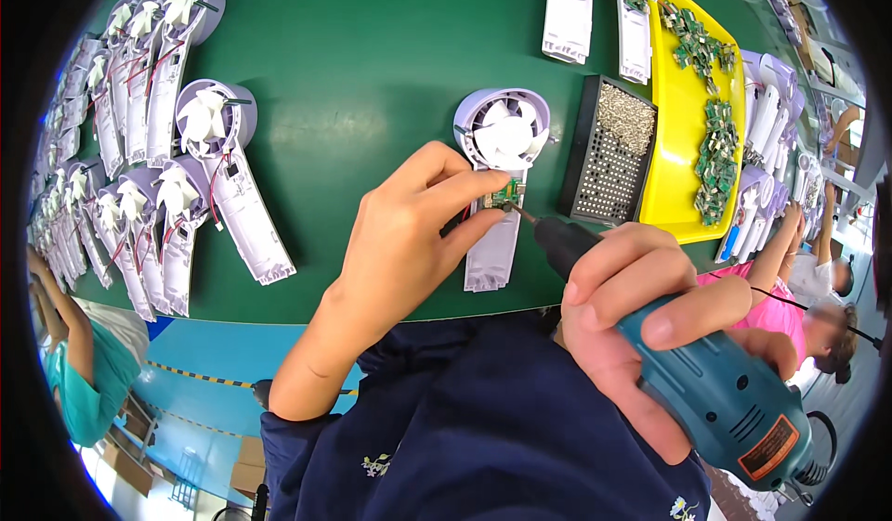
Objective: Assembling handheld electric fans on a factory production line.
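A handheld fan's half housing [490,261], pale lilac with a white propeller [507,136] in its round head, lies before me on the green table. A small green circuit board [506,193] sits in its handle. My left hand [418,210] pinches at this board with thumb and index finger, the other fingers curled. Wrapped in my right hand [650,307] is a teal electric screwdriver [720,382]. Its bit points left and its tip is at the board's right edge; whether it sits in a screw is too small to tell.
Right of the fan stands a black screw tray [609,154] with many small screws. Beside it, a yellow tray [674,187] holds circuit boards. Rows of fan housings [139,66] lie at left; one housing [246,205] lies nearer. Other people sit at both sides.
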A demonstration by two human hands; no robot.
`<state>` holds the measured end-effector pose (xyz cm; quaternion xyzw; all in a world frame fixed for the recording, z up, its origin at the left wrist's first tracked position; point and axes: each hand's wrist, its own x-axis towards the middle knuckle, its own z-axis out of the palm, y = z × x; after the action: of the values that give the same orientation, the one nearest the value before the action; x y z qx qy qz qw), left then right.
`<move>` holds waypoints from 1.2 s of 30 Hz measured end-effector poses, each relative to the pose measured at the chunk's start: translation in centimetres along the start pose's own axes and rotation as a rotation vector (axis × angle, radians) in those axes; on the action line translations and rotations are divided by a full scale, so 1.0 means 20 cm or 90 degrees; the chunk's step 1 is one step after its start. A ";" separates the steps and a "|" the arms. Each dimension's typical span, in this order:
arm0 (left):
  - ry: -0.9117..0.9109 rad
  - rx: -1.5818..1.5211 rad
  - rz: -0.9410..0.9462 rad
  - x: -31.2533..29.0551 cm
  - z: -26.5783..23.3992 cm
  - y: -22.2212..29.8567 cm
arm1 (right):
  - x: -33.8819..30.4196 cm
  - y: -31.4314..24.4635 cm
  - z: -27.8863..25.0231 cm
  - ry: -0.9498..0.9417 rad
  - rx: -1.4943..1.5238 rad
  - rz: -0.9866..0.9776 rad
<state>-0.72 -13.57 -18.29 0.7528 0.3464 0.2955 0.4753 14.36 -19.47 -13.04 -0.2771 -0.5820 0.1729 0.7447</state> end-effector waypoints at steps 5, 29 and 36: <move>-0.004 -0.005 0.008 0.01 -0.01 0.00 | 0.00 0.01 0.01 -0.008 -0.010 -0.010; -0.045 -0.069 -0.067 0.01 -0.03 0.01 | 0.01 0.02 0.00 -0.036 0.023 -0.009; -0.041 -0.083 -0.065 0.01 -0.03 0.00 | 0.00 0.02 0.01 -0.039 0.013 -0.006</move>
<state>-1.07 -13.02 -18.02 0.7109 0.3489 0.2681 0.5487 14.26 -19.06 -13.34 -0.2614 -0.6042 0.1834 0.7300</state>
